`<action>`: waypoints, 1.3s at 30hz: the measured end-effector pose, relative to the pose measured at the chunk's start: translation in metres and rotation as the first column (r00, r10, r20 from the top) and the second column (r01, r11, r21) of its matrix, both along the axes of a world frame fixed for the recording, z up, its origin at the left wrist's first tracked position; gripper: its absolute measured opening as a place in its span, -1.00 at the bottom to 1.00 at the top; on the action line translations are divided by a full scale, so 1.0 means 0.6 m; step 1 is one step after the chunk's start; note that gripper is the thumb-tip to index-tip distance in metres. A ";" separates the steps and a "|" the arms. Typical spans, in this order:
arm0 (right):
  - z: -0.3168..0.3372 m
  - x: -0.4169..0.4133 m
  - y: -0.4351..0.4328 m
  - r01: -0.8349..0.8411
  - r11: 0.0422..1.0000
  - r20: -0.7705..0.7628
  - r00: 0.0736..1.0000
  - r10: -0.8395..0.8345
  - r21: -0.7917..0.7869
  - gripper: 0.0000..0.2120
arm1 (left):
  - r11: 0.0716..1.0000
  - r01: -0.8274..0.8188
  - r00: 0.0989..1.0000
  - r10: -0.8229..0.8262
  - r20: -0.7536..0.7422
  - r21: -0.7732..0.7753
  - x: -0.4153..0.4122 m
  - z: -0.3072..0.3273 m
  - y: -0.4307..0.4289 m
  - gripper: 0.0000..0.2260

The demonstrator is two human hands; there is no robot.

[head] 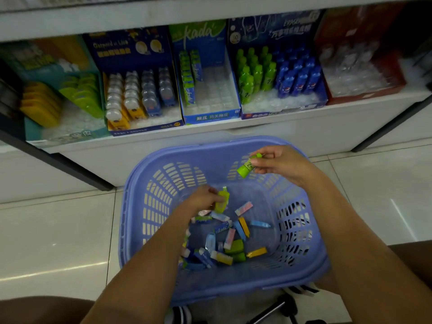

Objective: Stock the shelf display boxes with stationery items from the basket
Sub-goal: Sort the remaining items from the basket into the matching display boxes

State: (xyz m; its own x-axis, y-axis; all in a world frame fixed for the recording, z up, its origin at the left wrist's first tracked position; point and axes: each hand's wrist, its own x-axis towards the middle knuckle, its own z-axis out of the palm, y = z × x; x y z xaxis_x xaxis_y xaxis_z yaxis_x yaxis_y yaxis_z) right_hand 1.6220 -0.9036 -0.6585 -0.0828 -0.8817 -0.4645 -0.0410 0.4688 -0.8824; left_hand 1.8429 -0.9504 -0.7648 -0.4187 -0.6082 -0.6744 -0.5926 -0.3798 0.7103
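Two items are held at once over the purple basket (131,206). A green bottle-shaped eraser (246,169) is pinched by the right hand (280,163) above the rim at about one o'clock. A yellow-green packet (221,202) is gripped by the left hand (198,199) lower down, near the basket's centre. Loose stationery (224,242) is heaped on the basket floor toward six o'clock. The matching display box (280,111), at one o'clock on the shelf, is filled with green bottles on one half and blue on the other. A slip is judged possible, since the eraser is pinched near its top and hangs tilted, so it could be dropped outside the rim. Standing bottles could be toppled if it is pushed in askew, or the blue half could be chosen by mistake.
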 end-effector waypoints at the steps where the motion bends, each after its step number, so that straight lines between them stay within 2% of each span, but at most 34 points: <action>1: 0.015 -0.001 -0.002 -0.003 0.999 -0.027 1.000 0.002 -0.036 -0.78 | 0.978 -0.117 0.974 0.147 -0.171 0.172 -0.014 0.026 -0.005 -0.84; 3: 0.045 -0.003 -0.006 -0.008 0.995 -0.087 0.996 0.000 -0.097 -0.81 | 0.863 -0.227 0.820 0.419 -0.389 0.452 -0.035 0.081 -0.014 -0.81; 5: 0.071 -0.001 -0.010 -0.009 0.990 -0.133 0.991 -0.010 -0.143 -0.81 | 0.824 -0.202 0.721 0.491 -0.489 0.529 -0.048 0.130 -0.016 -0.80; 7: 0.093 0.003 -0.012 -0.003 0.983 -0.134 0.991 -0.022 -0.185 -0.82 | 0.865 -0.183 0.714 0.443 -0.542 0.467 -0.058 0.168 -0.011 -0.77; 9: 0.109 0.009 -0.014 -0.004 0.976 -0.129 0.991 -0.024 -0.216 -0.82 | 0.920 -0.244 0.744 0.381 -0.549 0.307 -0.067 0.191 -0.004 -0.78; 12: 0.126 0.018 -0.015 -0.003 0.966 -0.130 0.991 -0.032 -0.260 -0.80 | 0.938 -0.326 0.740 0.332 -0.585 0.120 -0.069 0.211 -0.001 -0.84; 18: 0.132 0.027 -0.022 0.052 0.944 -0.155 0.982 -0.107 -0.327 -0.80 | 0.965 -0.252 0.786 0.244 -0.568 0.066 -0.069 0.231 -0.014 -0.82; 24: 0.154 0.001 -0.043 0.102 0.924 -0.144 0.976 -0.165 -0.369 -0.86 | 0.937 -0.350 0.734 0.268 -0.624 -0.009 -0.110 0.244 -0.025 -0.84; 28: 0.173 -0.023 -0.071 0.050 0.926 -0.189 0.974 -0.129 -0.373 -0.81 | 0.923 -0.381 0.706 0.324 -0.629 0.049 -0.137 0.257 -0.034 -0.83; 30: 0.178 -0.039 -0.092 0.021 0.915 -0.324 0.932 -0.164 -0.403 -0.80 | 0.918 -0.387 0.725 0.359 -0.588 0.085 -0.141 0.261 -0.041 -0.74; 34: 0.178 -0.069 -0.147 -0.061 0.908 -0.656 0.712 -0.252 -0.415 -0.69 | 0.889 -0.435 0.751 0.444 -0.488 0.140 -0.141 0.249 -0.047 -0.58; 36: 0.174 -0.074 -0.168 -0.137 0.910 -0.741 0.633 -0.223 -0.391 -0.68 | 0.867 -0.456 0.727 0.494 -0.477 0.202 -0.140 0.240 -0.048 -0.55; 39: 0.162 -0.075 -0.189 -0.204 0.922 -0.787 0.599 -0.148 -0.329 -0.65 | 0.854 -0.449 0.700 0.519 -0.491 0.262 -0.137 0.229 -0.052 -0.51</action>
